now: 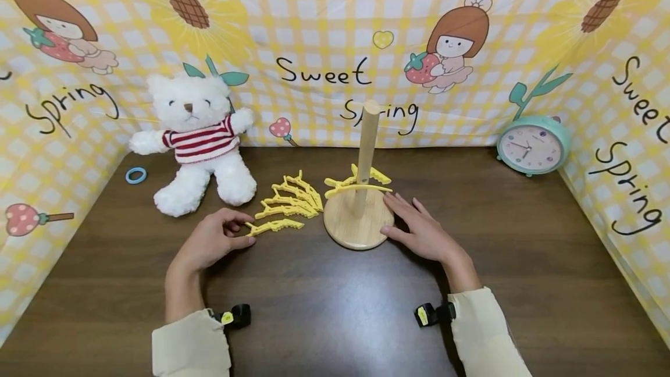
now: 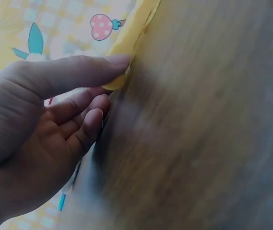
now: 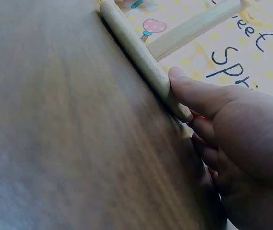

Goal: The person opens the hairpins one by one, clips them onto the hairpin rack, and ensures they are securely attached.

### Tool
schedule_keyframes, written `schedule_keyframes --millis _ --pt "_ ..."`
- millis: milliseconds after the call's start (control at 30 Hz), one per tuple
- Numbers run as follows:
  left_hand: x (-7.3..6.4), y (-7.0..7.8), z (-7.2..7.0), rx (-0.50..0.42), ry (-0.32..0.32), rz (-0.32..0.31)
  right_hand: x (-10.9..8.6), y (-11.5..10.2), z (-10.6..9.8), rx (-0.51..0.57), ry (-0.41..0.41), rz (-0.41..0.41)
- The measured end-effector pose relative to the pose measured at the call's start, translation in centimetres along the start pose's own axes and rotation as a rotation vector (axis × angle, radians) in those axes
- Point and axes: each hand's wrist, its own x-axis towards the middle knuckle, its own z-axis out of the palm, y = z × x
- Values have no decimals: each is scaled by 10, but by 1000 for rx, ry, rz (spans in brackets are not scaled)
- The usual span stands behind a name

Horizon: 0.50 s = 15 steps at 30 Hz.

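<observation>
At the near end of the row of yellow hair clips, my left hand pinches the tail of one yellow alligator hair clip between thumb and forefinger. That clip lies low over the table, its tip pointing right. In the left wrist view the thumb presses on the clip's yellow end. My right hand rests against the right rim of a round wooden base with an upright post, fingers extended. More yellow clips lie by the base's back edge, partly hidden by the post.
A white teddy bear in a striped shirt sits at the back left, with a blue ring beside it. An alarm clock stands at the back right. Patterned cloth walls in the brown table.
</observation>
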Motion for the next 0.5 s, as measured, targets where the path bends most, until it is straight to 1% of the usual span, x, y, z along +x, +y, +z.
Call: schedule_keyframes --millis 133,200,267,367,500 --pt "1 3 -2 -44 -21 19 1 -1 0 3 -6 -2" --pt "-1 5 -4 -60 -20 14 1 -3 2 11 -9 0" --pt "-2 6 -5 -62 -11 9 1 -4 4 16 -9 4" --pt "-2 9 -5 -64 16 18 1 -3 5 12 -3 8" --pt "0 15 -4 -115 66 53 -1 -1 1 0 5 7"
